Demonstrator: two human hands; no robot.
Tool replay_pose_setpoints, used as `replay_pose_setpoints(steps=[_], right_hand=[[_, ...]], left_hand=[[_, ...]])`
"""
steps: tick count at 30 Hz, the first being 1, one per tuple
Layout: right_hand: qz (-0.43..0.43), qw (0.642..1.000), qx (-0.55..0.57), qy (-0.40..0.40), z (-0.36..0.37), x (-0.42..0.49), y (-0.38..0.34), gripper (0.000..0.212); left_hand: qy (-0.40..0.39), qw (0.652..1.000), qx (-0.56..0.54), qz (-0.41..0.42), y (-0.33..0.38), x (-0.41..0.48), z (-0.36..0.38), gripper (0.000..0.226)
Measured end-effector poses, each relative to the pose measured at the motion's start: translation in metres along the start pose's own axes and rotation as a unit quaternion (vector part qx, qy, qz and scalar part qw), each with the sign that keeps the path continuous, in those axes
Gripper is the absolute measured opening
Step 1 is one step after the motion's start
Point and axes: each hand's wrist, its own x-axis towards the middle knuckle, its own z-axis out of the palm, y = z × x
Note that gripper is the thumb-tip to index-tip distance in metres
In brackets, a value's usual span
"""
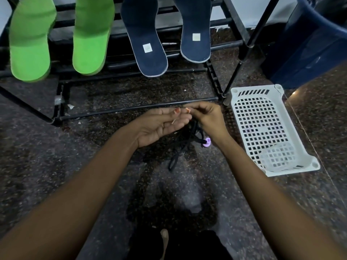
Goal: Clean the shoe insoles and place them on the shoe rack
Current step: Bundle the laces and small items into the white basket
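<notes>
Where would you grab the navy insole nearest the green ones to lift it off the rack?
Pinch its lower, labelled end from the front. The navy insole lies sloping on the bars of the shoe rack, and that end overhangs the front bar with open space beneath, so a thumb on top and fingers under should fit.

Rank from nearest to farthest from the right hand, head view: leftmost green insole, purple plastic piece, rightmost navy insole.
1. purple plastic piece, floor, beside the right hand
2. rightmost navy insole, rack ahead
3. leftmost green insole, rack's far left
</notes>
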Motion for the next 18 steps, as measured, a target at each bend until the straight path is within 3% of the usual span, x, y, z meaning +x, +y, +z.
replay_pose_setpoints(steps=[3, 6, 12, 18], right_hand=[[0.027, 0.999, 0.016, 0.008, 0.013, -0.014, 0.006, 0.020], [0.021, 0.999, -0.047, 0.001, 0.023, -0.027, 0.012, 0.019], [-0.136, 0.965, -0.224, -0.018, 0.020, -0.036, 0.009, 0.013], [-0.162, 0.951, -0.260, -0.041, -0.001, -0.035, -0.005, 0.010]], left_hand=[[0.010, 0.992, -0.109, 0.066, 0.003, 0.004, 0.005, 0.021], [0.025, 0.987, -0.115, 0.106, 0.003, 0.009, 0.007, 0.019], [0.067, 0.987, 0.006, 0.147, -0.008, 0.015, 0.008, 0.016], [0.100, 0.966, 0.202, 0.125, -0.016, 0.015, 0.011, 0.021]])
